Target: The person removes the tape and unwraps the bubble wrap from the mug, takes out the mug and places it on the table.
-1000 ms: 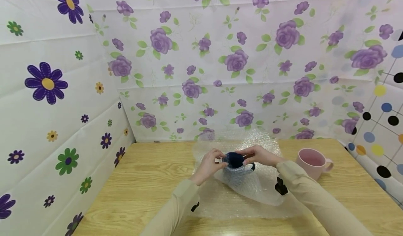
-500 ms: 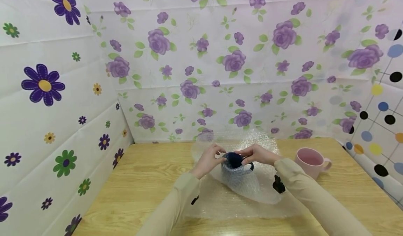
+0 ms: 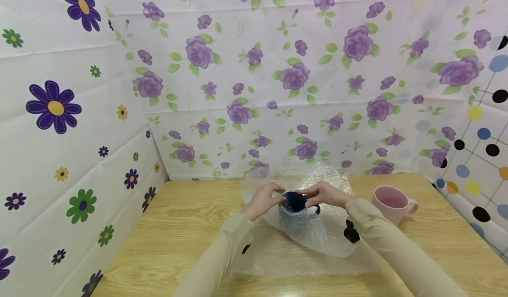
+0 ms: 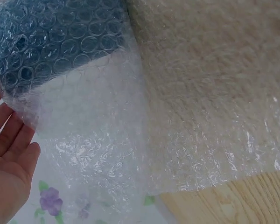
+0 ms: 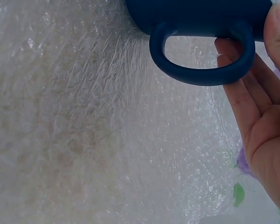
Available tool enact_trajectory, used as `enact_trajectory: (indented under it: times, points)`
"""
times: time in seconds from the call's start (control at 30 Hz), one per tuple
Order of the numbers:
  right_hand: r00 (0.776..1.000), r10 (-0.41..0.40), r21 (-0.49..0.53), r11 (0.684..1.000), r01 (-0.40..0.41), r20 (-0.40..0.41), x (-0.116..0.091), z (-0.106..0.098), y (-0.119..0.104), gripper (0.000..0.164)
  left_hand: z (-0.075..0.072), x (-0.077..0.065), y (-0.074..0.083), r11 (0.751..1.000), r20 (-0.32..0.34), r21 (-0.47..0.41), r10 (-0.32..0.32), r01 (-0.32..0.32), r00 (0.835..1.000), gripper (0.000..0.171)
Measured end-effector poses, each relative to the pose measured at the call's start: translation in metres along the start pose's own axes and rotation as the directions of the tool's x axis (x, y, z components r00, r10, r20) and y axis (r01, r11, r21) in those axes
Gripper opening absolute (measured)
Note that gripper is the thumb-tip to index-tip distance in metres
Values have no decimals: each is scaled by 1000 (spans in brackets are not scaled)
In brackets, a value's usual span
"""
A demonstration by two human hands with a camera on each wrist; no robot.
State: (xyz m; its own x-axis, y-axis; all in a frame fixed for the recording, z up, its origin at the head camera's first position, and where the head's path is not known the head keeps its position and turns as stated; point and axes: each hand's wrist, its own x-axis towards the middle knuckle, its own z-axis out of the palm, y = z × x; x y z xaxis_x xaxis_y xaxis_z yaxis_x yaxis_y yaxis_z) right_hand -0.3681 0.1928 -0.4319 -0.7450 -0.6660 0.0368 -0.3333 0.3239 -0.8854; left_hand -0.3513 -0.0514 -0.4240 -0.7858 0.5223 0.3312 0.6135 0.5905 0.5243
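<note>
A dark blue mug (image 3: 295, 201) stands on a sheet of bubble wrap (image 3: 305, 261), with part of the wrap folded up over its near and left sides. My left hand (image 3: 262, 201) pinches the wrap against the mug's left rim. In the left wrist view, that hand's fingers (image 4: 14, 135) meet the wrap's edge beside the blue wall. On the other side, my right hand (image 3: 327, 195) holds the mug by its rim. The right wrist view shows the bare handle (image 5: 200, 74), with the right fingers behind it and the thumb at the rim. The mug's base is hidden.
A pink mug (image 3: 393, 202) stands on the wooden table (image 3: 190, 217) to the right, close to my right sleeve. Crumpled wrap (image 3: 327, 176) rises towards the floral cloth (image 3: 222, 151) at the back. Patterned cloths also border the left and right sides.
My left hand has shifted slightly, its thumb moving up along the mug's left side to the rim. The right hand keeps its place. The head view has turned a little.
</note>
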Motion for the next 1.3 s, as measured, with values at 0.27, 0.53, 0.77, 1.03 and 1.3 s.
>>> enact_trajectory:
  times: [0.27,0.53,0.77,1.03,1.3]
  points:
    - [1000,6,-18,1000,-6,-8,-1,0,0,45,-6,-5,3,1000,-74,-27,13,-15,997,9]
    - [1000,-31,-24,999,31,-3,1,0,3,43,-14,-15,3,996,-128,-39,69,-74,989,7]
    - [999,-32,-44,999,31,-24,2,-1,6,44,-19,-24,-4,994,-156,-38,95,-102,983,8]
    - [1000,-22,-29,999,22,-20,2,0,7,48,-29,-40,-10,975,-97,-171,126,-141,987,9]
    - [999,-38,-2,999,38,-5,1,-1,8,49,-42,-58,-9,944,-48,-281,168,-175,985,3]
